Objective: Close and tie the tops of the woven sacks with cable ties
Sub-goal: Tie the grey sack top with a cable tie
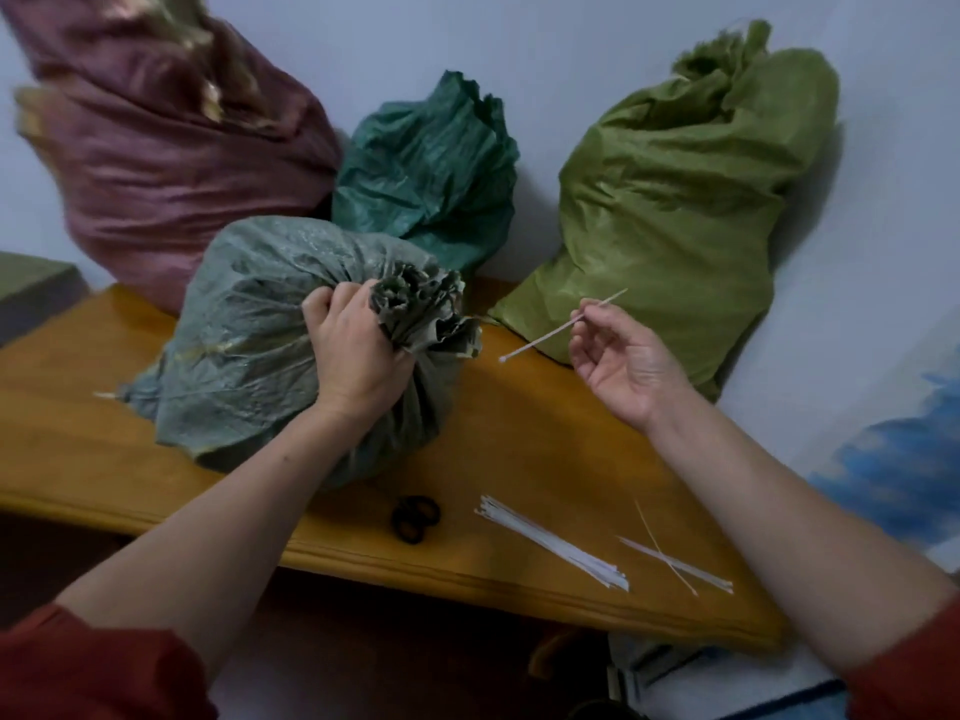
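Left hand (358, 350) grips sack (244, 330); right hand (623, 361) pinches tie (550, 335).

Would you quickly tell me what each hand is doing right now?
Left hand: gripping the gathered neck of the grey-green sack on the table.
Right hand: pinching one white cable tie between fingertips, held clear of the sack.
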